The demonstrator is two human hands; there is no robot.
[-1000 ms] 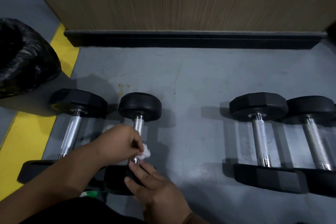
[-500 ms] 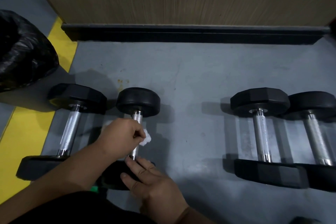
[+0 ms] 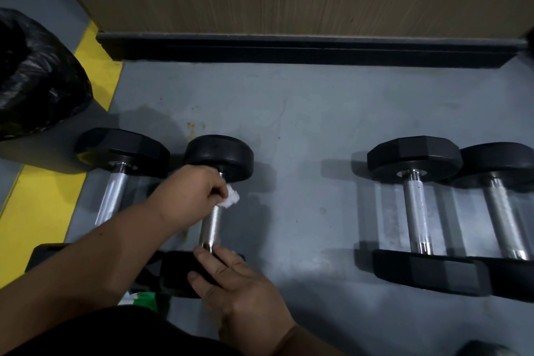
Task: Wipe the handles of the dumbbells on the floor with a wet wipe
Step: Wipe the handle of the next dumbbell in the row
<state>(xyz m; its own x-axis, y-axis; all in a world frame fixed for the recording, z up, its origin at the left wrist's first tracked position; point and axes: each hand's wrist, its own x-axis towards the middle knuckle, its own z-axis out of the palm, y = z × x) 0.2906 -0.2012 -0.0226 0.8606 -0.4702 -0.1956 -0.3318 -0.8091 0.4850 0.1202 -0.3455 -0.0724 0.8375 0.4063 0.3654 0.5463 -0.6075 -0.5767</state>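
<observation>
Several black dumbbells with chrome handles lie on the grey floor. My left hand [image 3: 190,191] grips a white wet wipe [image 3: 231,198] wrapped round the far end of the second dumbbell's handle [image 3: 211,227], just below its round far weight [image 3: 218,153]. My right hand [image 3: 231,286] rests with straight fingers on that dumbbell's near weight [image 3: 176,272]. A hexagonal dumbbell [image 3: 114,196] lies to its left. Two more dumbbells [image 3: 416,211] [image 3: 502,217] lie side by side at the right.
A black bin bag [image 3: 34,75] bulges at the far left beside a yellow floor stripe [image 3: 31,211]. A wooden wall with a black skirting board [image 3: 312,49] runs behind the dumbbells. A green-and-white packet [image 3: 143,299] shows under my left forearm.
My left hand has slid the wipe along the handle from the near end to the far end. My right hand has stayed on the near weight.
</observation>
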